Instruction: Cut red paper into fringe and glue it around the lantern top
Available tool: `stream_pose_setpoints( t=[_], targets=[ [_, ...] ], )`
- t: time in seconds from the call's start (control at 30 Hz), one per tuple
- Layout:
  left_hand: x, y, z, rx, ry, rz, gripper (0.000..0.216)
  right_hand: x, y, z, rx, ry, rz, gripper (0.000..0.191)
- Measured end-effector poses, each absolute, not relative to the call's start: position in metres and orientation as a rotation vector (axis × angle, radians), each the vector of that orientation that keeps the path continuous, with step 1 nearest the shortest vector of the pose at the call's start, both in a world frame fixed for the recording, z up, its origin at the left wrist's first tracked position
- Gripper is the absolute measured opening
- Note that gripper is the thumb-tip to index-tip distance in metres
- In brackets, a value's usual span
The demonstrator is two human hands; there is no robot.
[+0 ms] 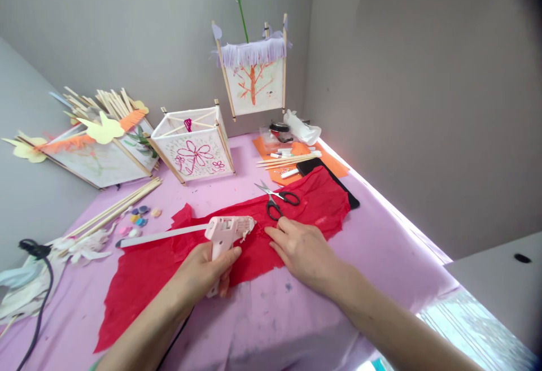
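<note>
My left hand (215,269) is wrapped round the handle of a pale pink hot glue gun (224,232). A long white glue stick (165,234) sticks out of its back, and its nozzle points right with whitish strands hanging from it. A large crumpled sheet of red crepe paper (144,280) lies beneath. Close to the nozzle, my right hand (302,252) rests on the red sheet, fingers bent and tips closed on a crumpled bit of it. Just beyond those fingers lie black-handled scissors (277,197), blades spread.
Paper lanterns with stick frames, one with a pink flower (192,153), stand at the back; another lantern (254,86) hangs above. A black phone (328,173), orange sheets (334,156) and skewers lie back right. Small paint pots (141,213), sticks and a black cable (48,280) are left.
</note>
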State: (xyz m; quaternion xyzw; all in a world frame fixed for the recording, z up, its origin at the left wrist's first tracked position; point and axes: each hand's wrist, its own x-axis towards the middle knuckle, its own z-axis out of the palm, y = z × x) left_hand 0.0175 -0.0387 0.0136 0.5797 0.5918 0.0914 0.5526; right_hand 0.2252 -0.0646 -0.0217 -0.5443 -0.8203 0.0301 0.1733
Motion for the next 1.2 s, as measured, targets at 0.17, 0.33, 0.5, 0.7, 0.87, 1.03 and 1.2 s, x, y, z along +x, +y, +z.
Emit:
stream_pose_setpoints(
  t=[0.17, 0.33, 0.5, 0.7, 0.87, 1.03, 1.2],
  targets=[
    [0.0178, -0.0392, 0.0131, 1.364, 1.421, 0.213, 0.046, 0.2255, -0.0652, -0.0213, -1.534, -2.319, 0.078, 0.021],
    [0.0183, -0.0415, 0.0152, 1.363, 1.433, 0.231, 0.046, 0.2260, -0.0655, -0.0202, -1.532, -2.321, 0.092, 0.021],
    [0.0179, -0.0415, 0.0159, 1.387, 1.445, 0.201, 0.048, 0.2259, -0.0653, -0.0203, -1.529, -2.323, 0.096, 0.020],
    [0.0208, -0.0403, 0.0147, 1.389, 1.463, 0.201, 0.048, 0.2257, -0.0654, -0.0195, -1.540, -2.326, 0.102, 0.019],
    [0.0224, -0.0410, 0.0153, 1.386, 1.491, 0.196, 0.047, 0.2254, -0.0658, -0.0174, -1.562, -2.328, 0.106, 0.019],
    [0.0236, -0.0418, 0.0157, 1.406, 1.532, 0.166, 0.048, 0.2255, -0.0659, -0.0176, -1.566, -2.335, 0.122, 0.021],
    [0.0244, -0.0429, 0.0202, 1.409, 1.536, 0.122, 0.048, 0.2264, -0.0661, -0.0193, -1.558, -2.334, 0.120, 0.023]
  ],
)
